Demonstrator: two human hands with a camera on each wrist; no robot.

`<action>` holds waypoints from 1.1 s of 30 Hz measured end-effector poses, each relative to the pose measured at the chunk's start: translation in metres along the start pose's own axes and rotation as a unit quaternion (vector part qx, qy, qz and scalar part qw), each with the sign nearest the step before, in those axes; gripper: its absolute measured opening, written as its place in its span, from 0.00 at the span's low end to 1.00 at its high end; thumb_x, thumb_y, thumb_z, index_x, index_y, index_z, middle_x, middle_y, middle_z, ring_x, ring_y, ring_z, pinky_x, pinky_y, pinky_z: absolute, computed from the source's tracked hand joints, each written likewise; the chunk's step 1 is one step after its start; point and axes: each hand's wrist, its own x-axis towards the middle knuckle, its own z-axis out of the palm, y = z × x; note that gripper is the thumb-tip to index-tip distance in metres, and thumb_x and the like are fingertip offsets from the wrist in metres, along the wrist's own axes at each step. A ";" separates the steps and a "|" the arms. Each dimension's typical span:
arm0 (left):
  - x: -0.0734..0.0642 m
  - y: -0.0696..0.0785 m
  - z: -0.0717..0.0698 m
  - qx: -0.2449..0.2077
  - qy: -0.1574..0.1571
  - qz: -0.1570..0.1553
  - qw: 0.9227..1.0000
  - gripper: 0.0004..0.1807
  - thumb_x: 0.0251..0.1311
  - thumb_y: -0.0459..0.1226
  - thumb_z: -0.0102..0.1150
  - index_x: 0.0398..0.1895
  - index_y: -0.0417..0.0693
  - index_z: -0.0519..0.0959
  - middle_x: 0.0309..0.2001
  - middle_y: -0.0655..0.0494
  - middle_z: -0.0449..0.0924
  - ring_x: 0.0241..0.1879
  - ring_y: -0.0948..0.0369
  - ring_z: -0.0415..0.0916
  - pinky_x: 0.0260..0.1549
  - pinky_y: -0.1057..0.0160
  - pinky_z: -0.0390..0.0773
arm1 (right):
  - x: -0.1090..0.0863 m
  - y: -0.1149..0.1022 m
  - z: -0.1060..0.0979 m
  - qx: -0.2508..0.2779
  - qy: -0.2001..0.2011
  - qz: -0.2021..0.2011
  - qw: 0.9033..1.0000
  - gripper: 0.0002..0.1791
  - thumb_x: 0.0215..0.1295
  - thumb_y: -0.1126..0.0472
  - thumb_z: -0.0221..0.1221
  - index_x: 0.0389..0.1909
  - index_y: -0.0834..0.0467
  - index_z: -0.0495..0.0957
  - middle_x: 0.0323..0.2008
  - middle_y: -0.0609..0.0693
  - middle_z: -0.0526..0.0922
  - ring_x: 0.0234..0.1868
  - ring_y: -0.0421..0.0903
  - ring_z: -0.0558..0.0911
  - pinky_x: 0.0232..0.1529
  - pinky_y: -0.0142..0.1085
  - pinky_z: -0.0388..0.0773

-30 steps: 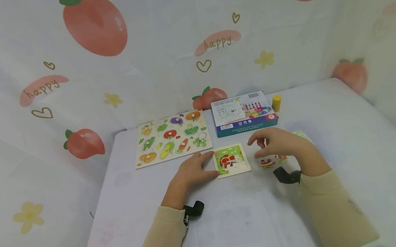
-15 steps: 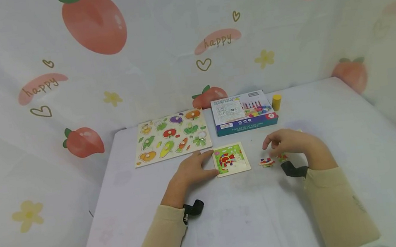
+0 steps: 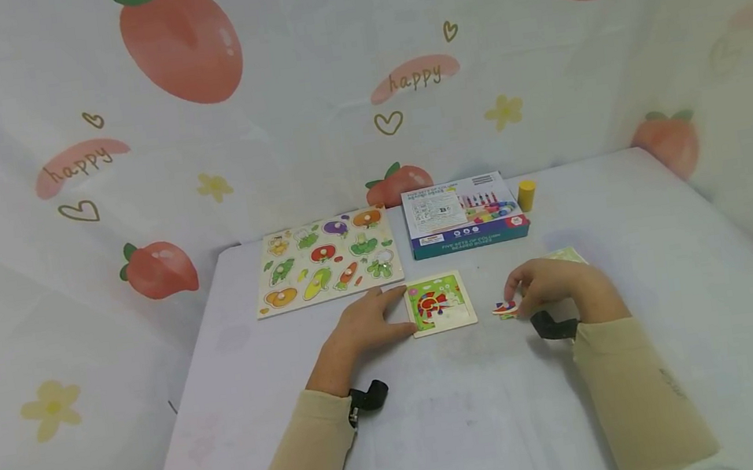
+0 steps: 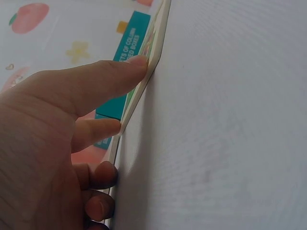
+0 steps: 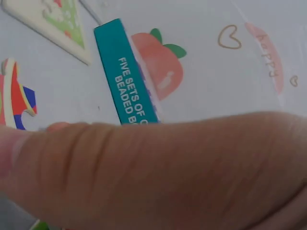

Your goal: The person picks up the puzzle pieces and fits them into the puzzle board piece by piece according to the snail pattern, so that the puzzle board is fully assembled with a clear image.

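Observation:
A small square jigsaw puzzle board point(image 3: 461, 322) lies mid-table, its picture partly filled with red and green pieces. My left hand point(image 3: 365, 324) stays at its left side. In the left wrist view the thumb lies on the board's edge and the index fingertip touches near a corner; the other fingers curl loosely. To the right of the board, my right hand point(image 3: 553, 283) pinches a red, white and blue puzzle piece point(image 3: 503, 307) between thumb and fingers. That puzzle piece point(image 5: 18, 96) shows beyond the thumb in the right wrist view; the fingertips' contact is hidden there.
Behind lie a vegetable peg puzzle point(image 3: 294, 258) and a teal-edged beaded-box set point(image 3: 470, 240). A yellow cylinder point(image 3: 526, 196) stands beside the box. Partly behind my right hand is a pale green card-like sheet point(image 3: 568, 254). A printed cloth backs the table.
My right hand first drew right, away from the board, then came down to the loose pieces and took hold of one. The left hand and the board have not moved.

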 end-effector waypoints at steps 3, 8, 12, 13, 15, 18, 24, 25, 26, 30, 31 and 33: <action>0.000 0.001 -0.001 0.001 -0.001 -0.001 1.000 0.44 0.57 0.64 0.66 0.78 0.69 0.66 0.62 0.53 0.71 0.51 0.54 0.70 0.59 0.47 0.74 | 0.005 -0.001 0.002 -0.031 0.014 0.013 0.999 0.15 0.55 0.60 0.75 0.43 0.55 0.82 0.32 0.53 0.77 0.39 0.51 0.73 0.38 0.42 0.68; -0.001 0.001 -0.003 0.002 -0.001 0.002 1.000 0.44 0.57 0.64 0.66 0.78 0.69 0.66 0.60 0.54 0.72 0.49 0.55 0.70 0.58 0.48 0.75 | 0.012 -0.005 0.007 -0.067 0.030 0.036 0.997 0.16 0.52 0.61 0.76 0.39 0.54 0.81 0.38 0.54 0.78 0.45 0.54 0.73 0.41 0.45 0.70; 0.000 0.001 -0.002 0.001 -0.003 0.002 1.000 0.45 0.57 0.64 0.66 0.78 0.68 0.65 0.60 0.53 0.72 0.50 0.55 0.70 0.58 0.48 0.74 | 0.014 -0.007 0.008 -0.063 0.029 0.044 0.997 0.15 0.52 0.63 0.76 0.39 0.55 0.81 0.38 0.54 0.79 0.45 0.54 0.73 0.41 0.45 0.71; 0.000 0.001 -0.002 0.001 -0.003 0.001 1.000 0.45 0.57 0.64 0.66 0.78 0.68 0.65 0.61 0.53 0.72 0.50 0.55 0.70 0.59 0.48 0.74 | 0.014 -0.007 0.008 -0.062 0.030 0.047 0.997 0.15 0.52 0.63 0.76 0.39 0.55 0.81 0.38 0.54 0.79 0.46 0.54 0.73 0.41 0.45 0.71; 0.001 0.000 -0.001 0.002 -0.004 0.000 1.000 0.45 0.57 0.64 0.66 0.78 0.69 0.65 0.61 0.54 0.71 0.50 0.55 0.70 0.59 0.47 0.74 | 0.013 -0.008 0.008 -0.057 0.031 0.051 0.997 0.16 0.52 0.63 0.76 0.40 0.55 0.81 0.39 0.54 0.79 0.46 0.55 0.73 0.42 0.46 0.71; 0.001 0.000 -0.001 0.002 -0.006 -0.002 1.000 0.45 0.57 0.64 0.66 0.78 0.69 0.65 0.61 0.54 0.72 0.50 0.55 0.70 0.59 0.48 0.74 | 0.012 -0.008 0.008 -0.054 0.034 0.055 0.996 0.17 0.52 0.62 0.77 0.40 0.55 0.82 0.40 0.54 0.80 0.48 0.55 0.73 0.43 0.47 0.73; 0.000 0.000 0.000 0.003 -0.003 -0.003 1.000 0.45 0.56 0.65 0.66 0.78 0.69 0.65 0.61 0.53 0.71 0.50 0.54 0.70 0.59 0.46 0.73 | 0.007 -0.010 0.004 -0.058 0.041 0.030 0.997 0.15 0.53 0.61 0.75 0.40 0.55 0.83 0.38 0.53 0.81 0.45 0.54 0.75 0.42 0.44 0.74; 0.000 0.000 0.000 0.004 -0.003 -0.003 1.000 0.45 0.56 0.65 0.65 0.78 0.70 0.65 0.62 0.53 0.71 0.51 0.54 0.70 0.60 0.46 0.73 | 0.005 -0.010 0.003 -0.060 0.042 0.020 0.997 0.14 0.53 0.61 0.74 0.41 0.55 0.83 0.38 0.53 0.81 0.44 0.53 0.75 0.41 0.43 0.75; 0.000 0.001 0.000 0.005 -0.002 -0.003 1.000 0.45 0.56 0.65 0.65 0.78 0.70 0.65 0.62 0.53 0.71 0.51 0.54 0.70 0.60 0.46 0.73 | 0.003 -0.011 0.002 -0.061 0.045 0.013 0.997 0.14 0.54 0.61 0.73 0.41 0.55 0.83 0.37 0.53 0.80 0.43 0.53 0.75 0.40 0.43 0.75; 0.000 0.000 0.001 0.008 -0.001 -0.003 1.000 0.45 0.56 0.65 0.65 0.78 0.70 0.65 0.63 0.53 0.71 0.52 0.54 0.70 0.60 0.46 0.73 | -0.005 -0.013 -0.005 -0.064 0.054 -0.010 0.996 0.14 0.59 0.60 0.70 0.45 0.57 0.82 0.34 0.54 0.78 0.38 0.51 0.75 0.36 0.41 0.73; 0.000 0.000 0.001 0.009 -0.001 -0.003 1.000 0.45 0.56 0.65 0.65 0.78 0.71 0.65 0.63 0.53 0.71 0.52 0.54 0.70 0.60 0.46 0.73 | -0.007 -0.014 -0.007 -0.067 0.057 -0.014 0.996 0.14 0.60 0.60 0.70 0.46 0.57 0.81 0.34 0.54 0.77 0.38 0.51 0.74 0.35 0.41 0.73; 0.001 0.000 0.001 0.009 0.000 -0.003 1.000 0.45 0.56 0.65 0.65 0.78 0.70 0.65 0.63 0.53 0.71 0.51 0.54 0.70 0.60 0.46 0.73 | -0.011 -0.016 -0.010 -0.071 0.064 -0.021 0.995 0.15 0.61 0.59 0.70 0.47 0.57 0.81 0.33 0.54 0.77 0.37 0.51 0.74 0.34 0.40 0.71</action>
